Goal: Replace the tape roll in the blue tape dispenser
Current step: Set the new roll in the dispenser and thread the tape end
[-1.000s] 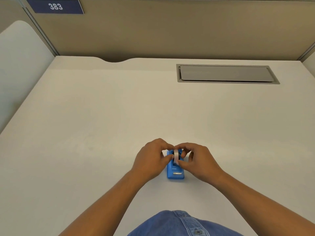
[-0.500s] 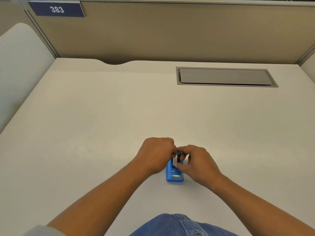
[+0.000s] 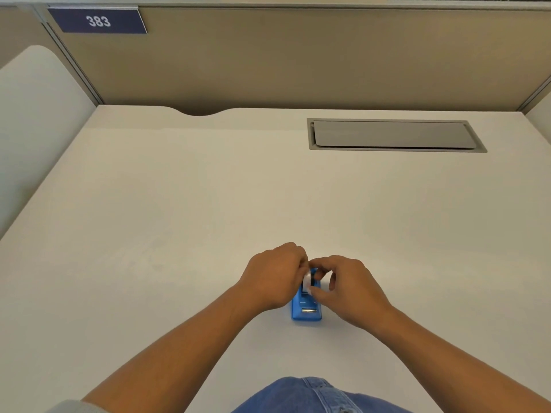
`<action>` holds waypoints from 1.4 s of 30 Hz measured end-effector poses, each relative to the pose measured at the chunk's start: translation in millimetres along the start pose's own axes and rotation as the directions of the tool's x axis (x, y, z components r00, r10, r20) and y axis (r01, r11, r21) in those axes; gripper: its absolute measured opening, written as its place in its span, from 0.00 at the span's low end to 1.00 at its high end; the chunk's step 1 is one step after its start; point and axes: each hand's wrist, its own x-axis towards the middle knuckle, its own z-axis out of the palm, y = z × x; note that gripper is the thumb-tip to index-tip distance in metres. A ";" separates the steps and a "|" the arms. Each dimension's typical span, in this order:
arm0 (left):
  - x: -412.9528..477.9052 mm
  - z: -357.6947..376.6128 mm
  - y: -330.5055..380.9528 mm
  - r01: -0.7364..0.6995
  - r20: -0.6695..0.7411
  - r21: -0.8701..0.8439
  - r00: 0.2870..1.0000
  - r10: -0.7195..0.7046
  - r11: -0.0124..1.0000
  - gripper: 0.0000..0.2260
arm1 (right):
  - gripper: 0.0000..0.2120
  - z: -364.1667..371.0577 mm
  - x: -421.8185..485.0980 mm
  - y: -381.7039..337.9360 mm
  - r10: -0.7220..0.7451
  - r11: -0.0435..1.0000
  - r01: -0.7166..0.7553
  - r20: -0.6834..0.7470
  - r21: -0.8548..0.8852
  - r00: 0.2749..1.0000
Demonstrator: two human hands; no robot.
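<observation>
Blue tape dispenser sits at six o'clock on the worktop, where the white tape roll, clear above it a second ago, now sinks into its cradle, pinched between left hand and right hand, nearly seated.

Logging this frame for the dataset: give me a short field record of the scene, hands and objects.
surface: pale desk
dispenser: blue tape dispenser, standing on desk, near edge toward person
roll: white tape roll, at the dispenser's top
left hand: left hand, fingers closed at the roll
right hand: right hand, pinching the roll
background: closed grey cable hatch; sign 383
</observation>
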 end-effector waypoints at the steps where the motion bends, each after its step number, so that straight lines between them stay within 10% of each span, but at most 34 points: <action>1: 0.2 0.1 0.2 0.006 -0.006 -0.016 1.000 -0.006 1.000 0.05 | 0.13 -1.3 0.5 0.0 0.008 1.000 -0.008 -0.006 0.018 1.000; 12: -5.8 3.1 -6.2 0.061 -0.071 -0.200 0.995 -0.077 0.978 0.05 | 0.04 -5.4 7.1 -4.4 -0.005 1.000 0.004 -0.053 -0.023 0.999; 19: -21.7 23.8 -21.8 0.040 0.067 -0.092 0.997 -0.034 0.995 0.44 | 0.03 -3.1 7.0 -3.6 -0.076 0.995 0.077 0.012 -0.058 0.997; 42: -21.9 39.7 -15.9 0.065 -0.082 -0.024 0.994 -0.066 0.998 0.42 | 0.04 2.6 -52.7 -6.9 -0.245 0.925 0.243 0.031 -0.292 0.969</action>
